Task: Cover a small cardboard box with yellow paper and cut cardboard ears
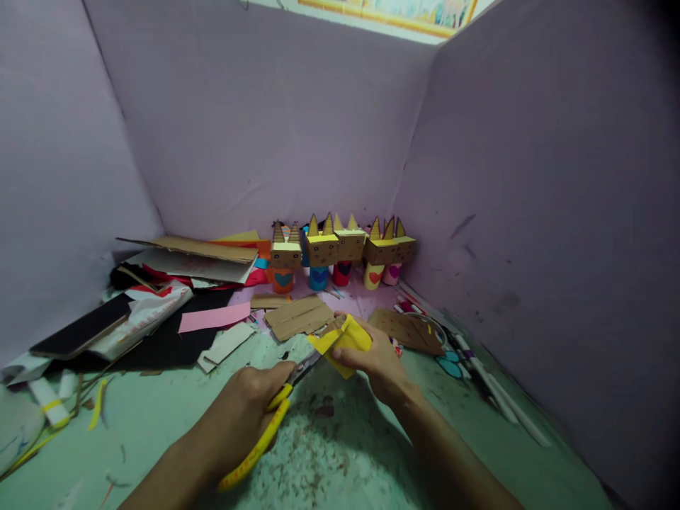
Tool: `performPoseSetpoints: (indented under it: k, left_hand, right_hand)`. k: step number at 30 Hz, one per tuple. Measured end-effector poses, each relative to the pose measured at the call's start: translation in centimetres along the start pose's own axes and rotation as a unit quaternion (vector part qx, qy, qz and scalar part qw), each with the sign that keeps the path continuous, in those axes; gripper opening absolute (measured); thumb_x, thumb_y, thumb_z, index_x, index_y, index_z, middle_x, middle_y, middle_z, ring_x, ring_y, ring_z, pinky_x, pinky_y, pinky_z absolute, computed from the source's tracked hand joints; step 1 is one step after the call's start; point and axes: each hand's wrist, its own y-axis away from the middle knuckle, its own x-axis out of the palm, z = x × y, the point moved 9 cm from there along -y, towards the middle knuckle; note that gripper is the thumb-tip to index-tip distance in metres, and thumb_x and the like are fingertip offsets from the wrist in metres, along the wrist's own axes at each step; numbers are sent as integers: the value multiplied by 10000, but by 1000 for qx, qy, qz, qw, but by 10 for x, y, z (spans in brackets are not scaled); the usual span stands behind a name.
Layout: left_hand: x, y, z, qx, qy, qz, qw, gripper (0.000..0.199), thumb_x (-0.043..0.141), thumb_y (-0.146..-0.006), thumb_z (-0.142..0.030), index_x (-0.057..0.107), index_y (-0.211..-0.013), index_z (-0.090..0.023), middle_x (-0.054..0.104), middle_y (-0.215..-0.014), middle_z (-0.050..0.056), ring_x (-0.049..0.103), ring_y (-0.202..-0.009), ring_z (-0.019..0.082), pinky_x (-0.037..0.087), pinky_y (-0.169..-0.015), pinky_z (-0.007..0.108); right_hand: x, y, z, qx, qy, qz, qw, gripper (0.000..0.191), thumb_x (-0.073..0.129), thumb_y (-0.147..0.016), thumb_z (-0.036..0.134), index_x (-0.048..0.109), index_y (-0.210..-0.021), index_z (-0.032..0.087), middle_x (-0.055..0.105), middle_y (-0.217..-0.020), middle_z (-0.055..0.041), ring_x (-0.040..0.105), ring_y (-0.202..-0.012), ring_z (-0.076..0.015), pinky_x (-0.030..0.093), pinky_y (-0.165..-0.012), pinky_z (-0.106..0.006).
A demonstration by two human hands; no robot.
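Observation:
My left hand [249, 400] grips a pair of scissors [255, 450] with yellow handles. Their blades point up and to the right, reaching the edge of a piece of yellow paper [355, 338]. That paper is folded or bent, and my right hand [380, 361] pinches it with the thumb on top. A small brown cardboard bit shows beside the paper, partly hidden by it. Behind my hands lies a flat piece of corrugated cardboard [298, 316]. Several box-headed cardboard figures with pointed ears, such as the one with an orange body [283, 278], stand at the back.
Stacked cardboard sheets [207, 249], a pink paper strip [215, 318] and black card [175, 343] lie on the left. On the right are a brown cardboard piece [406, 331], blue-handled scissors [450, 365] and long white rods [518, 407]. Lilac walls [265, 120] enclose the green tabletop [478, 439].

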Motion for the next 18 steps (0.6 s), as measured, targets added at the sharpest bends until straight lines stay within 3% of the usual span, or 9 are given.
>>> performPoseSetpoints:
  k: [3, 9, 14, 18]
  left_hand:
    - [4, 0, 8, -23, -14, 7, 1000, 124, 422, -786, -176, 542, -807, -201, 595, -634, -31, 532, -552, 122, 365, -530, 197]
    - [-14, 1, 33, -84, -38, -65, 994, 220, 335, -873, -350, 417, -1018, -206, 489, -611, -39, 459, -507, 138, 357, -505, 239]
    - [-17, -2, 33, -76, 43, -83, 993, 298, 360, -873, -357, 339, -1140, -228, 532, -1021, 64, 535, -912, 198, 419, -791, 321]
    - [-21, 1, 34, -99, 146, -139, 974, 312, 412, -851, -343, 315, -1125, -229, 518, -1033, 65, 547, -920, 199, 439, -779, 334]
  right_hand:
    - [-2, 0, 0, 5, 0, -12, 1000, 547, 749, -511, 246, 637, -1046, 229, 675, -812, 1, 586, -690, -188, 454, -619, -285]
    - [-3, 2, -2, 8, -45, -29, 999, 650, 762, -512, 235, 562, -1130, 237, 647, -864, -6, 584, -746, -189, 456, -635, -280]
    - [4, 4, 3, -20, -118, 7, 993, 631, 804, -455, 191, 575, -1040, 257, 612, -887, 6, 569, -780, -180, 456, -637, -256]
    - [8, 6, 14, -55, -145, 35, 987, 683, 821, -381, 146, 590, -1012, 268, 585, -992, 8, 536, -878, -191, 444, -686, -249]
